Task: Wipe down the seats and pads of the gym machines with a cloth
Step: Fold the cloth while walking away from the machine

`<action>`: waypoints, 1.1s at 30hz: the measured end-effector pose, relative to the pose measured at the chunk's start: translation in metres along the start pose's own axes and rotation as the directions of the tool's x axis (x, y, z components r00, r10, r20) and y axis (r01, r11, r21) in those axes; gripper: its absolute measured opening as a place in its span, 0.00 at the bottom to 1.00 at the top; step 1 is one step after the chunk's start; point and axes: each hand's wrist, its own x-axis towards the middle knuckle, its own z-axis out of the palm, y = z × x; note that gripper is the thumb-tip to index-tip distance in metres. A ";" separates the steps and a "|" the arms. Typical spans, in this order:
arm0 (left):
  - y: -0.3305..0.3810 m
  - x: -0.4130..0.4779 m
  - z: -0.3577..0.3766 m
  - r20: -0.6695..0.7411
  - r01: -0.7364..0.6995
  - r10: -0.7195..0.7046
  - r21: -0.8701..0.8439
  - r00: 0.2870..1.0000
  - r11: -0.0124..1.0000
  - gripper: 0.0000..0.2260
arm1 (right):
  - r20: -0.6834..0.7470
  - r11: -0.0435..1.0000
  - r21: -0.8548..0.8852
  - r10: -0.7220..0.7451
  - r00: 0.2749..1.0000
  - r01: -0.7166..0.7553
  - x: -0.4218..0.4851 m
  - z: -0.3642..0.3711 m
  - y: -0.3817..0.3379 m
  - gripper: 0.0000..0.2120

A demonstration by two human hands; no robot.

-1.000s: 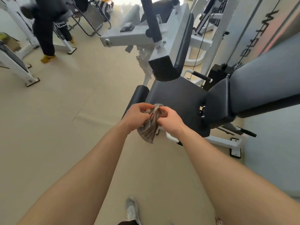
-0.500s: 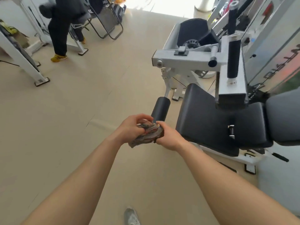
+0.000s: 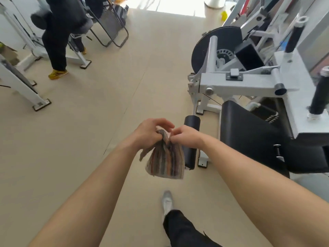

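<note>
A striped cloth (image 3: pixel 166 160) hangs in front of me, pinched at its top by both hands. My left hand (image 3: pixel 151 133) grips the bunched top from the left and my right hand (image 3: pixel 187 137) holds it from the right. To the right stands a white gym machine with a black seat pad (image 3: pixel 249 138) and a black roller pad (image 3: pixel 191 141), which sits just behind and right of the cloth. The cloth touches neither pad.
The machine's white frame (image 3: pixel 236 84) and black weight disc (image 3: pixel 226 41) rise at the right. Another person (image 3: pixel 60 31) stands at the far left beside a white machine leg (image 3: pixel 23 86). A folding chair (image 3: pixel 110 27) stands behind them. My foot (image 3: pixel 167 202) is on the beige floor.
The cloth has gone from bunched between my hands to hanging unfolded below them. My view has swung left, so the seat pad has slid to the right, away from my hands.
</note>
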 end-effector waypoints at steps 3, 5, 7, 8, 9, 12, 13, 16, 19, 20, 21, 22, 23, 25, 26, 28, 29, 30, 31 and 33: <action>-0.032 0.037 -0.046 -0.094 0.051 -0.046 0.052 0.995 0.997 0.23 | -0.011 0.985 0.169 -0.034 0.999 0.036 0.050 -0.014 -0.018 0.06; -0.058 0.065 -0.081 -0.127 0.109 -0.096 0.101 0.987 0.989 0.20 | 0.016 0.965 0.263 -0.026 1.000 0.021 0.086 -0.030 -0.034 0.06; -0.086 0.095 -0.116 -0.115 0.154 -0.136 0.171 0.984 0.973 0.16 | 0.062 0.948 0.319 -0.021 0.998 0.000 0.123 -0.051 -0.056 0.07; -0.098 0.110 -0.134 -0.097 0.178 -0.161 0.200 0.982 0.964 0.14 | 0.086 0.935 0.355 -0.021 0.996 -0.011 0.141 -0.063 -0.068 0.12; -0.110 0.123 -0.150 -0.076 0.204 -0.191 0.221 0.979 0.954 0.12 | 0.106 0.927 0.373 -0.011 0.994 -0.029 0.156 -0.074 -0.081 0.14; -0.136 0.168 -0.200 -0.059 0.240 -0.233 0.271 0.971 0.932 0.09 | 0.159 0.879 0.473 -0.023 0.987 -0.056 0.202 -0.108 -0.112 0.14; -0.138 0.184 -0.216 -0.068 0.229 -0.219 0.277 0.973 0.933 0.09 | 0.163 0.863 0.501 -0.019 0.986 -0.066 0.217 -0.117 -0.121 0.14; -0.134 0.235 -0.261 -0.063 0.146 -0.136 0.198 0.989 0.969 0.14 | 0.185 0.815 0.572 -0.017 0.983 -0.093 0.269 -0.139 -0.144 0.09; -0.121 0.291 -0.302 0.023 0.072 -0.075 0.091 0.997 0.993 0.17 | 0.184 0.771 0.621 0.035 0.982 -0.144 0.325 -0.156 -0.171 0.13; -0.121 0.311 -0.317 0.060 0.053 -0.058 0.081 0.997 0.995 0.17 | 0.159 0.768 0.623 0.062 0.985 -0.149 0.345 -0.164 -0.180 0.18; -0.122 0.332 -0.332 0.094 0.032 -0.040 0.084 0.995 0.996 0.16 | 0.116 0.758 0.638 0.082 0.990 -0.137 0.362 -0.171 -0.189 0.20; -0.126 0.353 -0.347 0.120 0.017 -0.027 0.083 0.992 0.996 0.15 | 0.057 0.750 0.652 0.099 0.993 -0.112 0.379 -0.181 -0.199 0.21; -0.129 0.374 -0.362 0.137 0.007 -0.019 0.086 0.990 0.996 0.14 | -0.015 0.750 0.657 0.120 0.993 -0.081 0.396 -0.193 -0.209 0.20; -0.139 0.417 -0.392 0.161 -0.004 -0.017 0.132 0.987 0.991 0.10 | -0.156 0.766 0.641 0.178 0.972 -0.037 0.425 -0.217 -0.222 0.17; -0.142 0.437 -0.404 0.178 -0.007 -0.022 0.158 0.984 0.987 0.09 | -0.215 0.776 0.630 0.214 0.953 -0.032 0.437 -0.227 -0.226 0.18; -0.150 0.477 -0.424 0.230 -0.018 -0.036 0.228 0.973 0.973 0.06 | -0.334 0.777 0.630 0.280 0.900 -0.008 0.462 -0.251 -0.232 0.24; -0.155 0.498 -0.432 0.262 -0.026 -0.052 0.285 0.964 0.958 0.04 | -0.386 0.763 0.647 0.321 0.865 0.006 0.473 -0.264 -0.234 0.26; -0.159 0.518 -0.437 0.287 -0.032 -0.070 0.336 0.955 0.941 0.02 | -0.432 0.747 0.664 0.353 0.830 0.028 0.483 -0.277 -0.234 0.25; -0.164 0.537 -0.441 0.309 -0.039 -0.082 0.367 0.947 0.930 0.04 | -0.468 0.727 0.684 0.380 0.798 0.056 0.493 -0.290 -0.234 0.22; -0.175 0.576 -0.446 0.344 -0.034 -0.108 0.381 0.933 0.924 0.09 | -0.514 0.685 0.722 0.437 0.738 0.098 0.512 -0.319 -0.234 0.12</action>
